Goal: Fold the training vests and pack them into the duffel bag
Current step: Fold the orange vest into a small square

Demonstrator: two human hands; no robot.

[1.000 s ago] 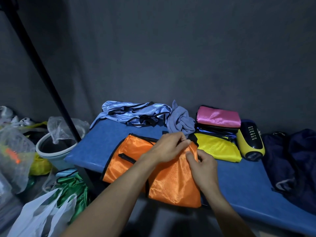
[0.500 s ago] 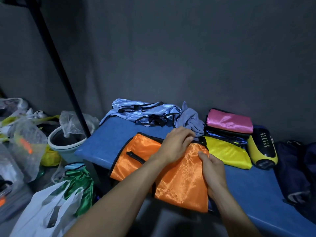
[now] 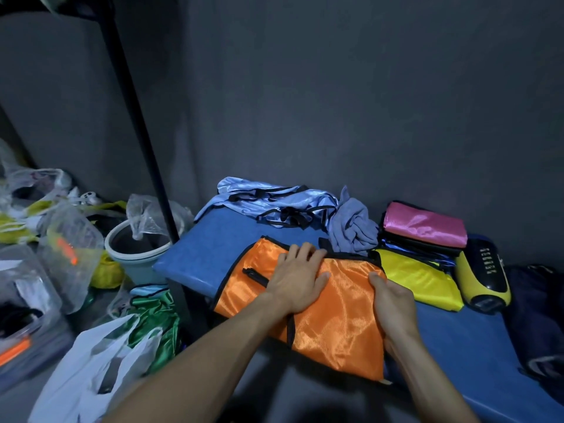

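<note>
The shiny orange black-trimmed training vest [image 3: 332, 312] lies at six o'clock on the blue padded bench [image 3: 213, 254] — the left hand [image 3: 297, 276] presses it flat, fingers straight, the right hand [image 3: 393, 303] pinches its three-o'clock edge — and aligning edges before creasing should keep the slippery fold square.

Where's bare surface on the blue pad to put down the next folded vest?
Two bare patches on the blue pad: its left end, between the light blue vests and the orange vest, and the near right strip below the yellow vest. The back right is crowded: grey cloth, pink-topped stack, yellow speaker. Both hands are on the orange vest.
</note>
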